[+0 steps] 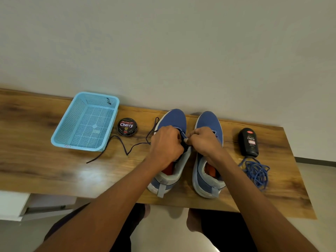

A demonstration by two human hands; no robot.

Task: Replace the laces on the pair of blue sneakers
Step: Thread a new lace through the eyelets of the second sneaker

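Left sneaker (171, 122): blue, toe toward the wall, heel toward the table's near edge; stands on the wooden table (45, 170) just left of its mate. Orange insole visible through the collar.
Right sneaker (209, 124): same orientation, just beside the left one, not clearly touching it. Eyelet area mostly hidden behind the right hand.
Left hand (166, 142): over the left sneaker's tongue area, fingers curled inward; appears to pinch the dark lace at the eyelets, though the contact point is hidden under the knuckles.
Right hand (203, 140): over the gap between the two shoes, fingers curled, fingertips meeting the left hand's; seems to hold the dark lace end. Exact grasp is hidden.
Dark lace (123, 144): navy or black; runs out from under the left hand, loops left across the table and ends near the basket's near corner. The free length lies well left of the grip.
Blue laces (256, 171): loose tangled pile on the table, right of the right sneaker, just in front of the bottle.
Basket (60, 135): light blue perforated plastic, far left.
Polish tin (127, 126): round, black, marked "Cherry", between basket and left sneaker.
Polish bottle (248, 141): black, "Cherry" label, lying right of the right sneaker.
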